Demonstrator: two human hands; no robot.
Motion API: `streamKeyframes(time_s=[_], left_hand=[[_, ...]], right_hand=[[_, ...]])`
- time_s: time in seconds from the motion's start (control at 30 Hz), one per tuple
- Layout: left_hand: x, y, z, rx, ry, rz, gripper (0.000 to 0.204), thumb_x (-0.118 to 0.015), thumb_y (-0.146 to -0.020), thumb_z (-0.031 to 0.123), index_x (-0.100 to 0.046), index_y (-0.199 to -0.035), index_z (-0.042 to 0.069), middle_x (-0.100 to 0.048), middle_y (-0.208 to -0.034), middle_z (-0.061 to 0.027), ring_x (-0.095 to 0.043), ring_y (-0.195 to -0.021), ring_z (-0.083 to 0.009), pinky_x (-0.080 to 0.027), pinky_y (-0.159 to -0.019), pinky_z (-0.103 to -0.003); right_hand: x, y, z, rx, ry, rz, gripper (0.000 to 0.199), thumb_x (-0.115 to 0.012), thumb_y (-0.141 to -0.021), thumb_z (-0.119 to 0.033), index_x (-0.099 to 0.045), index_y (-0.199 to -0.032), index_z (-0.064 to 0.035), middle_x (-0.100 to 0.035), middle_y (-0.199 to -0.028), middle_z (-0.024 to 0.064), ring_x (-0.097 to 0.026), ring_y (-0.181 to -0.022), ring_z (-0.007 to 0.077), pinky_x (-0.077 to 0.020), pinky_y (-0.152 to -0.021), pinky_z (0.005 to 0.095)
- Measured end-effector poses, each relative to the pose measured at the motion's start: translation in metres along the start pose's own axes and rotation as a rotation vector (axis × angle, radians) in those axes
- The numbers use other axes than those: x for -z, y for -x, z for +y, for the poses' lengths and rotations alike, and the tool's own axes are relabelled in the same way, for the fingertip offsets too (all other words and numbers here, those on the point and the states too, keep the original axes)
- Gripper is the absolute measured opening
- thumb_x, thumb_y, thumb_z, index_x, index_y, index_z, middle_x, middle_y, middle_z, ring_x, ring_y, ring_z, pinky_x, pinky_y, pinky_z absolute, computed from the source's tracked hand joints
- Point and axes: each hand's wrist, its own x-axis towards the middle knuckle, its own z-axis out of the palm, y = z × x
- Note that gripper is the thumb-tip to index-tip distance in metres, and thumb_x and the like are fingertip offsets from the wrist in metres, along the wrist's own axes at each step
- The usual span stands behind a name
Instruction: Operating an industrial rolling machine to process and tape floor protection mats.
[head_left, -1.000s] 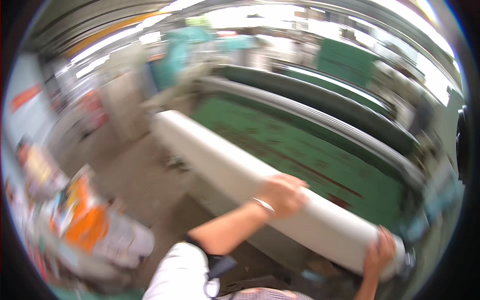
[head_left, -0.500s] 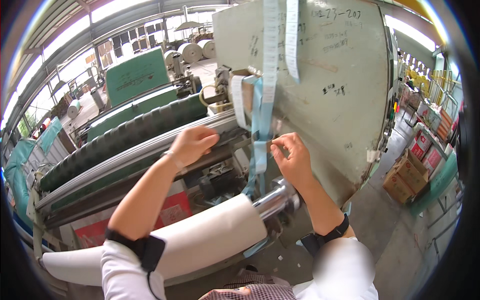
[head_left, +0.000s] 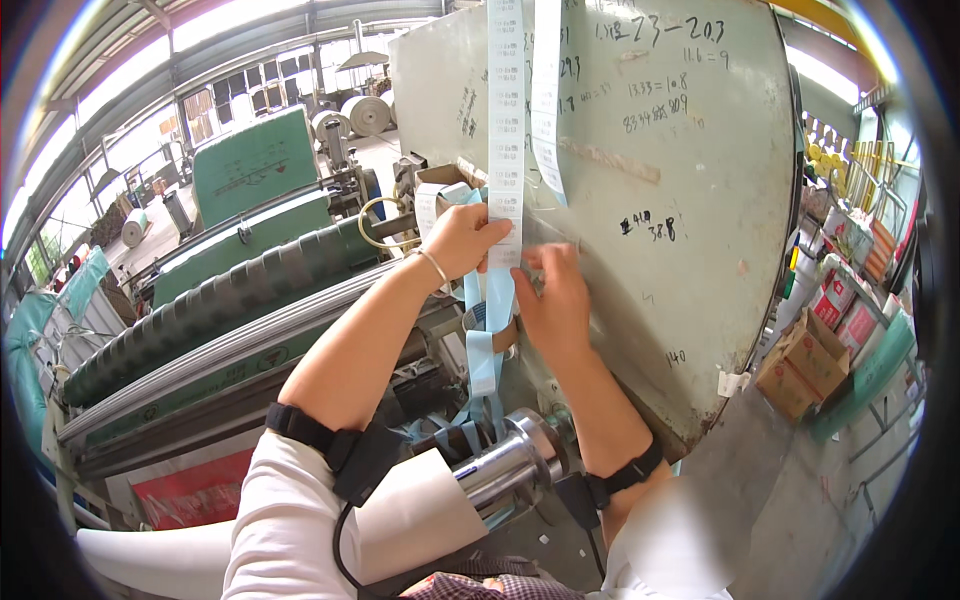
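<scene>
A long strip of printed labels point(head_left: 507, 130) on pale blue backing hangs down in front of a large grey-green metal panel. My left hand point(head_left: 462, 243) is closed on it, with the thumb lying over its printed face. Just right of the strip is my right hand point(head_left: 555, 300), its thumb at the strip's edge. Motion blurs those fingertips, so what they hold, if anything, cannot be made out. Below my hands, blue backing tape point(head_left: 482, 360) hangs in loops. A second label strip point(head_left: 546, 110) dangles to the right.
The handwritten-on metal panel point(head_left: 640, 260) rises close on the right. Left is a machine with a dark ribbed roller point(head_left: 220, 290). Below lies a white roll point(head_left: 420, 520) on a shiny metal shaft point(head_left: 510, 465). Cardboard boxes point(head_left: 805, 365) stand at far right.
My left hand has moved right and up and taken hold of the label strip. My right hand has shifted slightly left and up beside it. The view has shifted too.
</scene>
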Motion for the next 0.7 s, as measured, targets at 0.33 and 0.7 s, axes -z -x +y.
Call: streamKeyframes(time_s=[0.33,0.7], left_hand=[[0.004,0.018,0.006,0.164,0.096,-0.101,0.029,-0.062,-0.081,0.025,-0.067,-0.082,-0.003,-0.063,-0.064,-0.007,-0.061,-0.052,-0.0109,-0.046,-0.049,-0.027],[0.137,0.192,-0.106,0.204,-0.193,-0.058,0.037,-0.067,-0.089,0.037,-0.067,-0.102,0.002,-0.068,-0.086,-0.0059,-0.067,-0.072,-0.0162,-0.051,-0.059,-0.027]], right_hand=[[0.005,-0.003,-0.005,0.473,0.321,0.097,0.02,-0.073,-0.075,-0.008,-0.063,-0.092,-0.0054,-0.059,-0.113,0.0101,-0.061,-0.093,0.0294,-0.0484,-0.072,0.0414],[0.081,0.238,-0.054,0.018,-0.022,-0.15,0.036,-0.07,-0.081,-0.005,-0.057,-0.115,-0.0048,-0.052,-0.12,0.0187,-0.053,-0.112,0.0323,-0.0445,-0.094,0.0413]])
